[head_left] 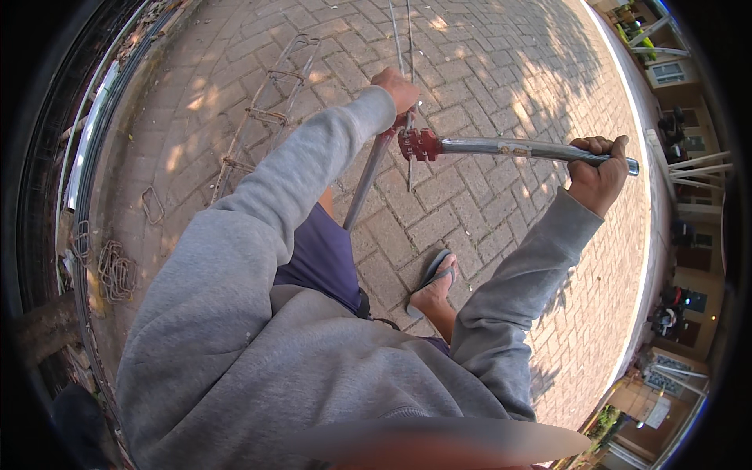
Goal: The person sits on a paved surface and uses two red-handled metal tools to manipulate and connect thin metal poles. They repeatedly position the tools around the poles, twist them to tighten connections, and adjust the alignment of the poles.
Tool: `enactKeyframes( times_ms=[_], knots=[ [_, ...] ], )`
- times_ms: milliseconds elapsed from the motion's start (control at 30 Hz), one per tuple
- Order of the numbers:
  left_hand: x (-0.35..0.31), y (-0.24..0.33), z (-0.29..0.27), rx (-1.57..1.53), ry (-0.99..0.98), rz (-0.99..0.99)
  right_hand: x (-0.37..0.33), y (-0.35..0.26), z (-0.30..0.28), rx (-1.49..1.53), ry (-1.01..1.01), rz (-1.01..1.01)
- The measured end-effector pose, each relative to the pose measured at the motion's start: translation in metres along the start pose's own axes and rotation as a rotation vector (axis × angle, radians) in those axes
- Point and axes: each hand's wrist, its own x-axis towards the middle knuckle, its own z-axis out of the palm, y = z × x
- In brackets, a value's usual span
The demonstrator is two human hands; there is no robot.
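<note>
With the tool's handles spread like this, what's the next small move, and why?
Probably swing the long handle toward the other handle with the right grip: the handles stand wide apart, the rod crosses the red tool head, and the left grip holds it just above.

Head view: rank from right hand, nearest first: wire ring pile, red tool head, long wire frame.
From the right hand:
1. Red tool head: to its left, at the other end of the gripped handle.
2. Long wire frame: farther left, upper part of the view.
3. Wire ring pile: far left, lower down.
</note>
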Motion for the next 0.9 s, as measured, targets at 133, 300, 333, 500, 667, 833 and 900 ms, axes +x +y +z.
enactKeyframes(
  times_ms=[133,300,333,500,667,833,900],
  knots=[
    [0.008,-0.004,0.002,0.018,-0.005,0.008,-0.002,-0.006,0.003,0.122,-0.161,0.018],
    [0.017,-0.011,0.003,0.063,-0.027,0.063,-0.015,-0.011,0.027,-0.001,-0.122,-0.052],
    [0.017,-0.011,0.003,0.253,-0.038,0.175,-0.017,-0.01,0.033,-0.072,-0.111,-0.086],
    [0.015,-0.006,0.008,0.015,0.026,-0.007,-0.014,-0.014,0.046,-0.032,-0.113,-0.057],
    [0.024,-0.01,0.011,0.438,-0.116,0.271,-0.017,-0.019,0.04,0.055,-0.161,-0.049],
    [0.032,-0.019,0.024,-0.064,-0.02,0.07,-0.045,-0.029,0.049,0.112,-0.284,-0.073],
    [0.033,-0.019,0.026,-0.063,0.021,0.091,-0.061,-0.032,0.056,0.084,-0.332,-0.125]
  ],
)
